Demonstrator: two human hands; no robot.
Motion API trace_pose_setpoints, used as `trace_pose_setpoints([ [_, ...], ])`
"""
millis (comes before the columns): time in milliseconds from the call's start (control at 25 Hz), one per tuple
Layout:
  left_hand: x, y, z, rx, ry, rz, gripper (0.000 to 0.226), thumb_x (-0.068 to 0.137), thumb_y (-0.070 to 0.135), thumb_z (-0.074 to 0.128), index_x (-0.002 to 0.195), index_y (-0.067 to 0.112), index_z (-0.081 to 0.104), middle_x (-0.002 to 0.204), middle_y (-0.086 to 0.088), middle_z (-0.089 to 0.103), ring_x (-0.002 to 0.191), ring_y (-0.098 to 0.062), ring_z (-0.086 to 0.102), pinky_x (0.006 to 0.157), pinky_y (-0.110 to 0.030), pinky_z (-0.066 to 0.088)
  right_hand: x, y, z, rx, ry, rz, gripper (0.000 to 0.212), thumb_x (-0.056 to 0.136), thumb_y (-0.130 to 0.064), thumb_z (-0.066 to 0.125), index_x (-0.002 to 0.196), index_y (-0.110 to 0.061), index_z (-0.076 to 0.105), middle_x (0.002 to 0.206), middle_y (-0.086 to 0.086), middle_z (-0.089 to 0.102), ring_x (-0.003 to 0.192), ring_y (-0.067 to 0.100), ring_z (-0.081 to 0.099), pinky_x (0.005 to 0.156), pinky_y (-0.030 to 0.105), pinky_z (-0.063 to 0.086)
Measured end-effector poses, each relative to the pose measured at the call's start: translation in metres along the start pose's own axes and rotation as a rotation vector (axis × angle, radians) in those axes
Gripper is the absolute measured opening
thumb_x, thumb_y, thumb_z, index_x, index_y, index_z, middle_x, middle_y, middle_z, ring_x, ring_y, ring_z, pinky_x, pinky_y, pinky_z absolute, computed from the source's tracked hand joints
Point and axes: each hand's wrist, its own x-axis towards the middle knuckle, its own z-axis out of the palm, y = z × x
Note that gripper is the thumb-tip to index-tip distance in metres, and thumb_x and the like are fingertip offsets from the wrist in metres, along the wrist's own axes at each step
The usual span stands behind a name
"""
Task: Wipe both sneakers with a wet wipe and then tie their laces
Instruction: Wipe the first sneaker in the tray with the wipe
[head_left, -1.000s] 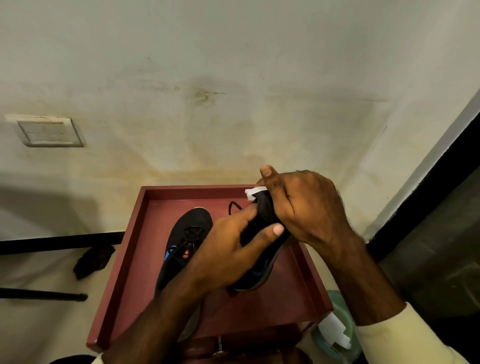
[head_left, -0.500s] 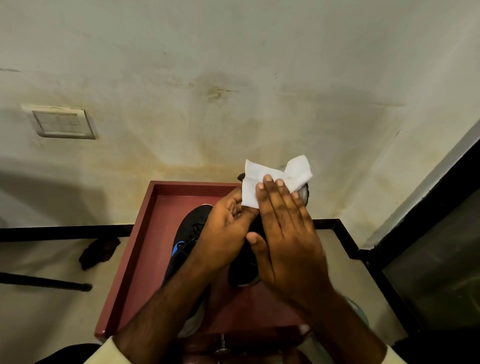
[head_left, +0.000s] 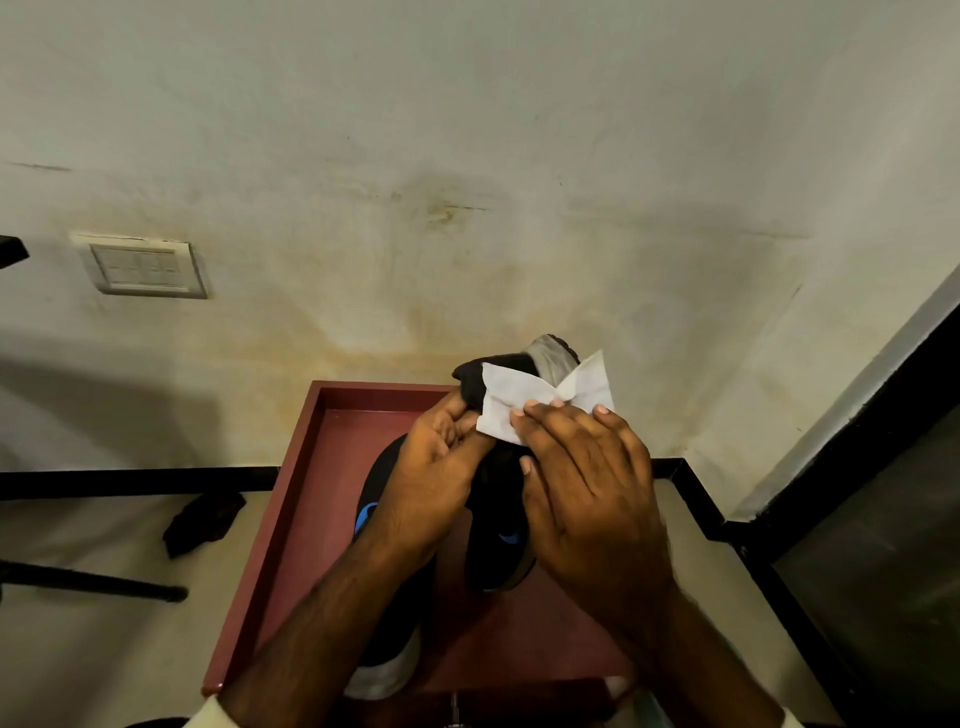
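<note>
Sneaker (head_left: 491, 561) in black, with a blue mark on its side and a pale grey sole, is held tilted above the red tray (head_left: 311, 519) at about 6 o'clock in the view, its far end pointing up toward 12 o'clock and its near end low over the tray floor. The left hand (head_left: 436, 467) grips it from the 9 o'clock side, fingers curled in around the dark upper. The right hand (head_left: 587, 467) lies over it from the 3 o'clock side with its fingers straight and close together, pressing a white wet wipe (head_left: 511, 402) flat against the shoe; the thumb rests on the black fabric just below the wipe. The wipe's loose corners fan out past the fingertips toward 12 and 1 o'clock, partly covering the grey sole. The second sneaker (head_left: 402, 623) — also black with a blue mark and a grey end — lies in the tray at 7 o'clock of the held one, mostly hidden under the left forearm. Behind the tray stands a stained cream wall (head_left: 467, 156) carrying a white switch plate (head_left: 140, 265) at 10 o'clock. On the pale floor at 9 o'clock of the tray sit a crumpled dark cloth (head_left: 202, 519) and, nearer, a black rod (head_left: 88, 584).
</note>
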Motion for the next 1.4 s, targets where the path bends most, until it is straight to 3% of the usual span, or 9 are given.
trace_pose_setpoints([
  [320,-0.005,0.0,-0.001,-0.009,-0.017,-0.008,0.035,0.106,0.007,0.047,0.138,0.007,0.059,0.126,-0.013,0.073,0.117,-0.03,0.07,0.099,-0.039,0.057,0.005,0.021,-0.002,-0.001,-0.009,-0.198,0.038,0.105,-0.019,0.052,0.14,-0.012,0.067,0.15,0.006,0.062,0.145,0.024,0.052,0.123,0.044,0.036],
  [400,-0.006,-0.003,0.001,-0.014,-0.004,-0.016,0.033,0.107,0.027,0.049,0.121,0.004,0.068,0.107,-0.018,0.072,0.097,-0.037,0.068,0.09,-0.041,0.053,0.01,0.017,0.0,0.004,-0.079,-0.159,0.047,0.107,-0.024,0.048,0.152,-0.011,0.053,0.162,0.006,0.047,0.155,0.023,0.038,0.126,0.047,0.03],
  [480,-0.01,-0.003,0.007,0.006,-0.015,-0.027,0.063,0.103,0.049,0.048,0.1,-0.013,0.058,0.081,-0.018,0.05,0.074,-0.034,0.043,0.073,-0.04,0.04,0.018,0.014,0.005,0.014,-0.152,-0.054,0.058,0.11,-0.038,0.036,0.162,-0.011,0.034,0.171,0.006,0.03,0.161,0.021,0.022,0.13,0.049,0.022],
  [560,-0.012,-0.005,0.011,0.007,-0.016,-0.052,0.077,0.099,0.06,0.044,0.089,-0.016,0.049,0.077,-0.016,0.039,0.068,-0.029,0.034,0.066,-0.036,0.034,0.026,0.015,0.009,0.048,-0.177,0.072,0.068,0.109,-0.048,0.025,0.165,-0.01,0.023,0.175,0.006,0.019,0.164,0.021,0.012,0.132,0.049,0.014],
  [720,-0.012,-0.009,0.009,-0.078,0.071,-0.011,0.058,0.1,0.049,0.05,0.092,-0.007,0.06,0.082,-0.025,0.06,0.076,-0.032,0.062,0.075,-0.041,0.051,0.002,-0.012,0.009,0.24,-0.214,0.194,0.085,0.104,-0.066,0.008,0.166,-0.009,0.015,0.177,0.005,0.009,0.164,0.021,0.005,0.133,0.049,0.011],
  [920,-0.009,-0.01,0.006,-0.088,0.11,0.012,0.045,0.103,0.044,0.052,0.104,0.005,0.074,0.099,-0.028,0.071,0.091,-0.04,0.068,0.087,-0.048,0.052,-0.002,-0.02,0.01,0.199,-0.248,0.273,0.088,0.101,-0.07,0.003,0.168,-0.013,0.008,0.177,0.002,0.002,0.164,0.021,-0.001,0.132,0.054,0.006],
  [1080,-0.015,-0.009,0.022,0.004,0.059,-0.009,0.048,0.106,0.024,0.046,0.068,0.024,0.074,0.06,0.007,0.065,0.054,-0.005,0.061,0.055,-0.017,0.049,0.009,0.007,0.005,0.156,-0.212,0.349,0.081,0.104,-0.064,0.002,0.168,-0.014,0.007,0.177,0.002,0.001,0.164,0.024,-0.006,0.13,0.059,0.006],
  [1240,-0.007,-0.008,0.009,-0.114,0.158,-0.028,0.034,0.104,0.027,0.053,0.116,0.004,0.074,0.112,-0.035,0.07,0.107,-0.042,0.068,0.099,-0.05,0.052,-0.011,-0.02,0.005,0.194,-0.313,0.248,0.089,0.1,-0.07,0.001,0.168,-0.013,0.008,0.177,0.004,-0.001,0.164,0.024,-0.003,0.13,0.06,0.01],
  [1400,-0.001,-0.004,-0.001,-0.145,0.306,-0.064,0.036,0.104,0.026,0.054,0.118,-0.004,0.07,0.114,-0.027,0.074,0.111,-0.041,0.069,0.099,-0.048,0.052,-0.021,-0.023,-0.001,0.223,-0.368,0.148,0.089,0.1,-0.071,0.004,0.168,-0.014,0.012,0.178,0.001,0.0,0.164,0.021,-0.003,0.13,0.056,0.008],
])
